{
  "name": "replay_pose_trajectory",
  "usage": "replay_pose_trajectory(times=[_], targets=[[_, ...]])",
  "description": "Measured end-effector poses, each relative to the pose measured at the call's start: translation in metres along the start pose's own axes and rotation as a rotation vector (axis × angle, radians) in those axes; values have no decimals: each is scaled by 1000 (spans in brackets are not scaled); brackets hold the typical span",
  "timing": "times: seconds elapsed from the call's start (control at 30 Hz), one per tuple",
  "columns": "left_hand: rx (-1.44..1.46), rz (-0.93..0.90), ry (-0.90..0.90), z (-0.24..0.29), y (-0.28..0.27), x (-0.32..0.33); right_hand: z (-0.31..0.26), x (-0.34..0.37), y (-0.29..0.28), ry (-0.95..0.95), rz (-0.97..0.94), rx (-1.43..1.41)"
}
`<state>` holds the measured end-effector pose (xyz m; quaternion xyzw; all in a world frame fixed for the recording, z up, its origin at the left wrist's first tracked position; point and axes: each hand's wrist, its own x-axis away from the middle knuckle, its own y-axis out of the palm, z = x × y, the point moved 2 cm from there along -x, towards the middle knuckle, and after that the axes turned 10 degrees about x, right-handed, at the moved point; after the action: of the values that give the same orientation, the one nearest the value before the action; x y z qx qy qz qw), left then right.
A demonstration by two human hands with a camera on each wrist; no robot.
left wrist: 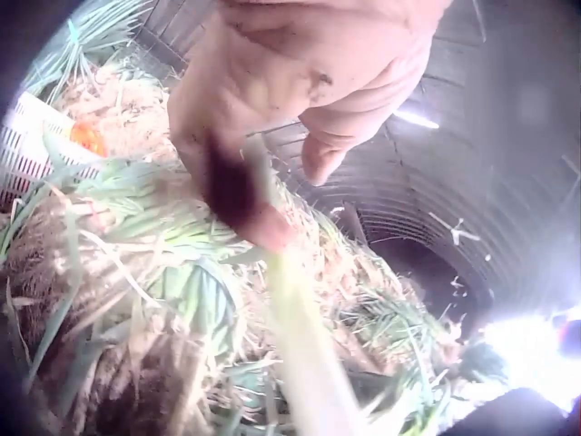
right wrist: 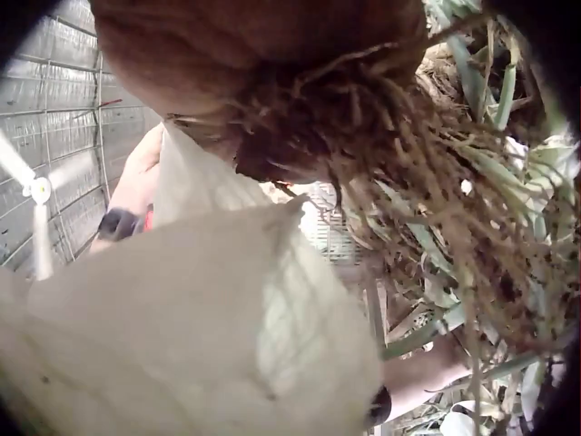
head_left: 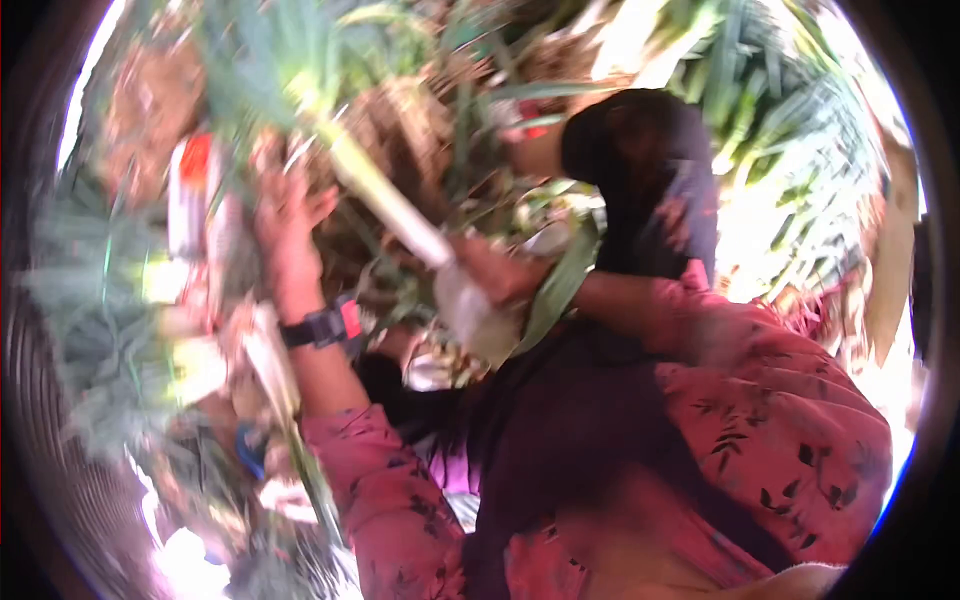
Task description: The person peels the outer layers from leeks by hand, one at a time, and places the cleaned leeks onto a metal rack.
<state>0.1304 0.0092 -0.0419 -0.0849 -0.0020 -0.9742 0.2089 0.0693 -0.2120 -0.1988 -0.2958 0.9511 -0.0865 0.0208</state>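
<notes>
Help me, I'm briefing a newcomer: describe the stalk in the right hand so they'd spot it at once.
In the head view, follow the pink floral sleeve at the picture's right to the right hand. From there the stalk slants up and left, white low down, with green leaves above. Unlike the heaped greens, it is held in a hand.

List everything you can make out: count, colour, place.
Held green onion: one, white-green, head view's centre
Heaped green onions: uncountable, green, both sides
Peel: at least one, white, right wrist foreground
Crate: at least one, white, left wrist view
Unidentified item: one, orange, at crate
Fan: at least one, white, right wrist view
Wristband: one, black-red, left forearm
Sleeves: two, patterned pink, arms
Left hand: one, bare, near stalk
Right hand: one, bare, gripping stalk
</notes>
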Motion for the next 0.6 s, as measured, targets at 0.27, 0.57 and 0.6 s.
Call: replay_pose_trajectory(times=[0.27,0.57,0.6], targets=[[-755,-162,313,-11,-67,-27,-32,-4,-2,173,-157,-627],[157,137,123,43,2,-6,-58,19,45,474,-460,-1200],[168,143,152,40,-2,-13,-58,16,47,481,-460,-1218]])
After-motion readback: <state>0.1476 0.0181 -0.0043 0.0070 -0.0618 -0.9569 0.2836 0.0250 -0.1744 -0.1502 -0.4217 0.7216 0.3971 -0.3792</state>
